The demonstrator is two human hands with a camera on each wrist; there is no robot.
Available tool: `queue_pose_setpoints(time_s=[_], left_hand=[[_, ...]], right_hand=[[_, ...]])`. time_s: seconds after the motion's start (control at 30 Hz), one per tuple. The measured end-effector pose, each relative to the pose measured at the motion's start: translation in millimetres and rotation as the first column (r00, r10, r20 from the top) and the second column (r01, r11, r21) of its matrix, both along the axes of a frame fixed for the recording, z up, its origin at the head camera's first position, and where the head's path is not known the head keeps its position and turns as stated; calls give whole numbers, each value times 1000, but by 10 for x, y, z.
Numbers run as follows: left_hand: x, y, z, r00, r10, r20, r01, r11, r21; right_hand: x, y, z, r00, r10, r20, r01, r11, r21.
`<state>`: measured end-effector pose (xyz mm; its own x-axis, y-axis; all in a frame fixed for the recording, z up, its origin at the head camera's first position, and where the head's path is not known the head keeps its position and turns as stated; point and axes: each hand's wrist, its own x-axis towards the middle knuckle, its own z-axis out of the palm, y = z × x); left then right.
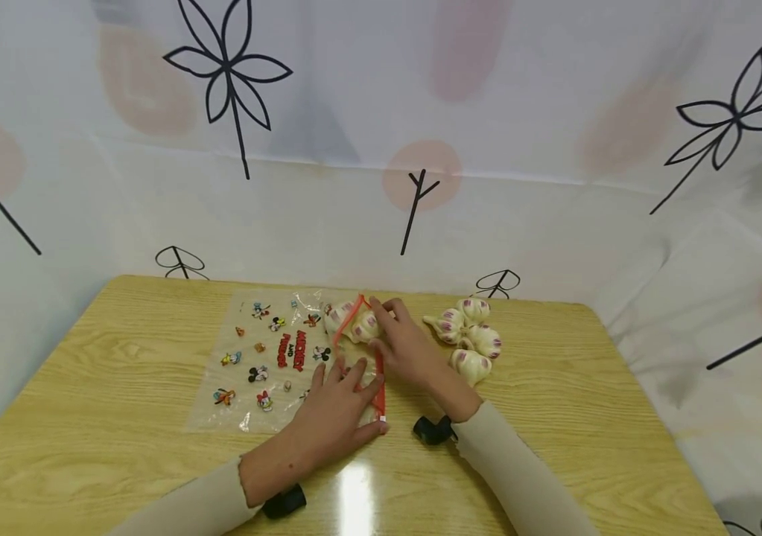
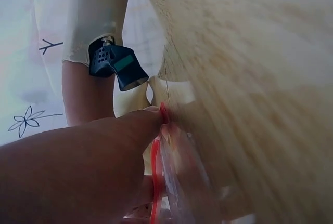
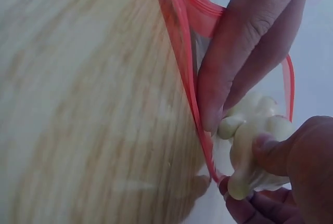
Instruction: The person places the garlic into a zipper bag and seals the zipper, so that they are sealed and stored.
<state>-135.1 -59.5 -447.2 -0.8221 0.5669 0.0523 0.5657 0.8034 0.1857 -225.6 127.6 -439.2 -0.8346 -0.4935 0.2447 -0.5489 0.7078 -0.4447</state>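
Note:
A clear zip bag (image 1: 240,413) with cartoon prints and a red zip edge (image 1: 381,387) lies flat, its mouth facing right. My left hand (image 1: 332,406) rests on the mouth end with fingers spread; the right wrist view shows straight fingers reaching in between the red strips, parting them. With my right hand (image 1: 409,348) I hold a white garlic bulb (image 3: 250,151) at the mouth, thumb on top and fingertips beside the red strip. Another garlic bulb (image 1: 337,317) shows through the plastic near the far corner. To the right sits a bunch of several garlic bulbs (image 1: 484,341) with purple marks.
Everything lies on a wood-grain table (image 1: 555,417). A pale patterned cloth (image 1: 327,216) hangs behind and around it. Black wrist devices (image 1: 433,430) stick out under both wrists near the tabletop.

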Motion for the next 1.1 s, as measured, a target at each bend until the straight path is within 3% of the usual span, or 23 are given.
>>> queue_pose_setpoints(time_s=[0.27, 0.67, 1.1], left_hand=[[-4, -8, -7, 998, -30, -60, 29, 999, -30], [2, -9, 28, 998, -46, -47, 45, 998, -31], [-11, 0, 31, 996, -61, -60, 58, 997, -47]], right_hand=[[7, -48, -47, 999, -1, -37, 2, 1000, 18], [25, -77, -20, 999, -6, -54, 7, 1000, 23], [-45, -98, 73, 986, -10, 168, -1, 998, 67]])
